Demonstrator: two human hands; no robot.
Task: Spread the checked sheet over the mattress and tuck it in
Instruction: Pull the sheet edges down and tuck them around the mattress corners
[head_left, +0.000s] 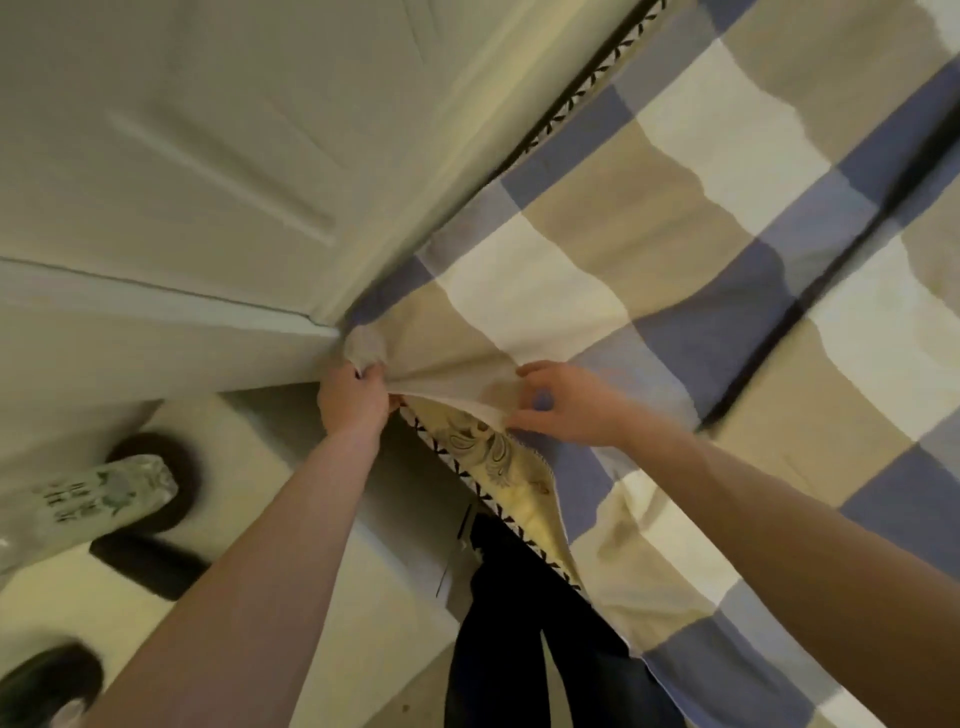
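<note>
The checked sheet (675, 249), in blue, tan and cream squares, lies over most of the mattress. A yellow patterned strip of mattress (498, 462) with black-and-white piping shows uncovered along the near edge. My left hand (353, 400) is fisted on the bunched sheet corner at the mattress corner, right against the white door. My right hand (563, 405) pinches the sheet's hem just right of that, lifting it slightly off the mattress edge.
A white panelled door (208, 156) stands close against the mattress corner on the left. On the pale floor lie dark slippers (156, 561) and a patterned shoe (109, 493). My dark trouser legs (524, 623) stand beside the bed.
</note>
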